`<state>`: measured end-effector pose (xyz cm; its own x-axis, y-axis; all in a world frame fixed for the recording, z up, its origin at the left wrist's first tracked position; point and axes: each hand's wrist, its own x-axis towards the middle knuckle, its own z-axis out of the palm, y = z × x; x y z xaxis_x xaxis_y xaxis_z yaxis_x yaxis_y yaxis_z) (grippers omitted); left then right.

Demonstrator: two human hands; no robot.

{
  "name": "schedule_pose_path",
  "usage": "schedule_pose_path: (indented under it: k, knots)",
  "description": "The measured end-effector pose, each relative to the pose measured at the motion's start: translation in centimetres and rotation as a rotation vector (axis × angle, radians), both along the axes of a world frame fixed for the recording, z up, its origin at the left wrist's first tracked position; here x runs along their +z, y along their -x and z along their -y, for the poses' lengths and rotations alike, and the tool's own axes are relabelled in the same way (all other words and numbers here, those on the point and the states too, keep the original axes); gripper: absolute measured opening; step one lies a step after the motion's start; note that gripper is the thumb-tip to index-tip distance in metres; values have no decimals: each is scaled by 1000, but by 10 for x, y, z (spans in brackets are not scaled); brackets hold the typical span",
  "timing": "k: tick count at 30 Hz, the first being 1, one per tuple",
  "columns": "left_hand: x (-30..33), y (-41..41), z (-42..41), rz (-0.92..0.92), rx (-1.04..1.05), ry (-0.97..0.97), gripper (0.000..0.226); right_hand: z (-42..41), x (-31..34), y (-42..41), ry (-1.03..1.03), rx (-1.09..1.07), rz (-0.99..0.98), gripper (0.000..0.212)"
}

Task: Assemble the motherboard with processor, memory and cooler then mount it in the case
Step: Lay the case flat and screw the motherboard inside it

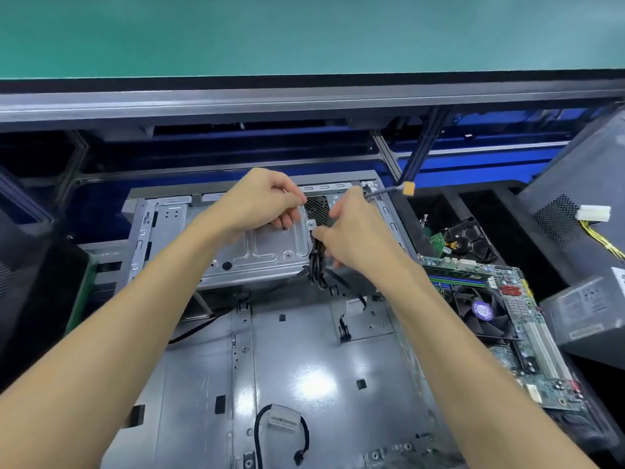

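Motherboard [500,319] right of case [304,367]: stiff, fragile (lift by edges). Your left hand [260,204] curled, contents unclear; right hand [351,228] pinches cable bundle [316,265].

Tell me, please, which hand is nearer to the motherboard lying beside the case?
Right. The right hand grips the black cable bundle just left of the motherboard; the left hand is farther off, over the case's drive cage.

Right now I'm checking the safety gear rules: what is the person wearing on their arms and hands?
Nothing that shows. The left hand and right hand are bare, with no gloves, rings or watch visible. Both forearms are uncovered right to the picture's lower edge: no sleeves or wrist strap in view.
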<state>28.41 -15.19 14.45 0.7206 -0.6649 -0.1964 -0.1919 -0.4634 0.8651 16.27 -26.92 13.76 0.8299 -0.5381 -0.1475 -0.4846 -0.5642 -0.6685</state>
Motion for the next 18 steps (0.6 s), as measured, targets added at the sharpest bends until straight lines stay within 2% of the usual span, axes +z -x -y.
schedule_pose_path:
  k: [6, 10, 15, 18]
  knots:
    - [-1, 9, -10, 164, -24, 10, 15, -2, 0, 1, 136, 136, 50, 12]
    - [5, 15, -21, 272, -55, -65, 11, 0, 7, 1, 201, 195, 30, 18]
    - [17, 27, -37, 347, -50, -78, 12, 3, 18, 2, 197, 147, 93, 16]
    - [28, 44, -41, 338, -154, -12, 13, 9, 20, 4, 153, 152, 81, 15]
